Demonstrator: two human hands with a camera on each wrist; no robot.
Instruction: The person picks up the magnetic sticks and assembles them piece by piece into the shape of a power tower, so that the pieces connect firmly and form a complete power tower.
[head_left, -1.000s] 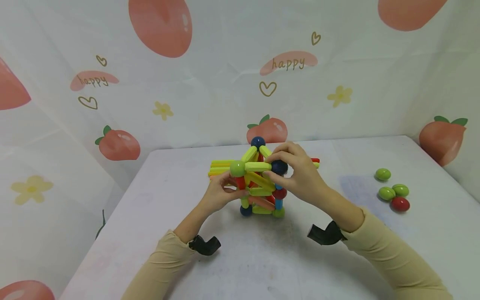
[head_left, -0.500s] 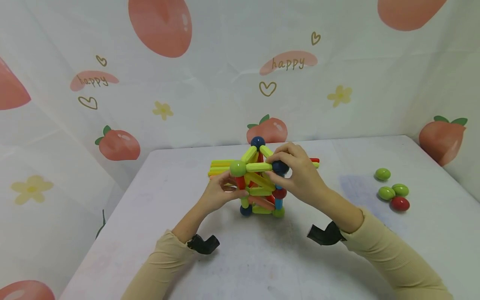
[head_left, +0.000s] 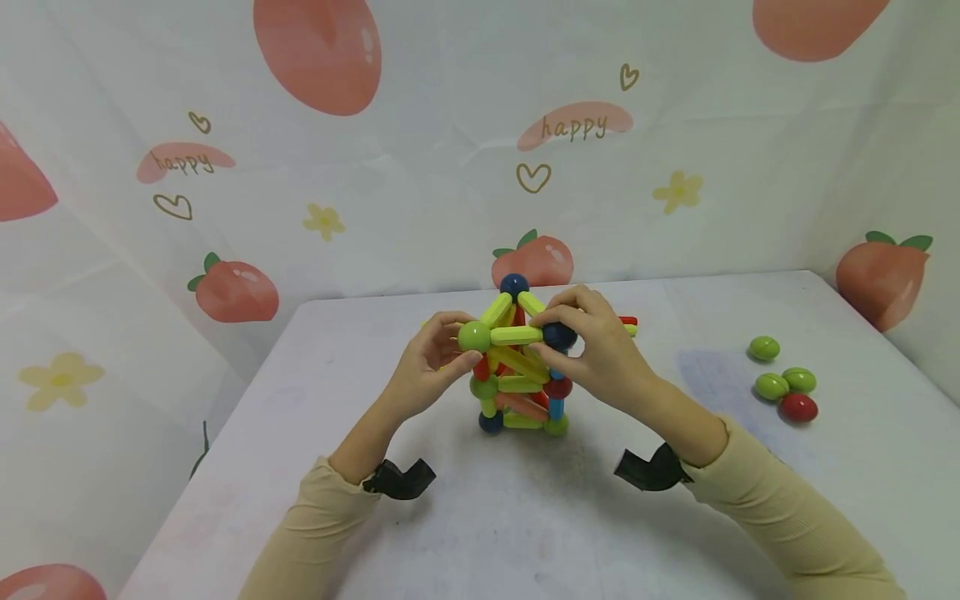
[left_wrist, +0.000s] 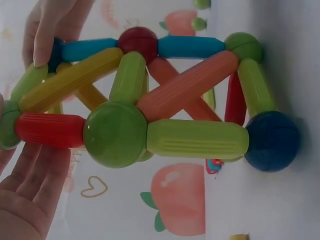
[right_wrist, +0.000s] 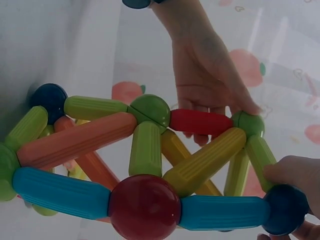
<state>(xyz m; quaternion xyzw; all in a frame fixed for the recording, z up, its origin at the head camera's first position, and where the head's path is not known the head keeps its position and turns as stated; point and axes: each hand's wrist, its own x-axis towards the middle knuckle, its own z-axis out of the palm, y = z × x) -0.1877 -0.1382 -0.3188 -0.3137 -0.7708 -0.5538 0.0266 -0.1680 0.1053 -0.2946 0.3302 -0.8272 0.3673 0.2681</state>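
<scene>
A two-tier tower of magnetic rods and balls (head_left: 521, 384) stands on the table in front of me. My left hand (head_left: 408, 379) is at its upper left corner, thumb and fingers pinching the light green ball (head_left: 474, 337). Opposite, my right hand (head_left: 607, 350) pinches the dark blue ball (head_left: 558, 336) at the upper right corner. A yellow-green rod (head_left: 516, 336) spans these two balls. Beneath the green ball runs a red rod (left_wrist: 52, 130), leading to a lower green ball (left_wrist: 116, 134). Another dark blue ball (head_left: 514, 286) tops the back corner.
Several loose balls lie on the right of the table (head_left: 705, 500): a red ball (head_left: 798, 407) and green ones, one green ball (head_left: 764, 348) farther back. Loose rods (head_left: 630, 325) show behind the tower. A printed cloth (head_left: 420, 192) hangs beyond the table.
My left hand has moved up from the red rod and lower green ball to the upper green ball. The right hand stays on the dark blue ball.
</scene>
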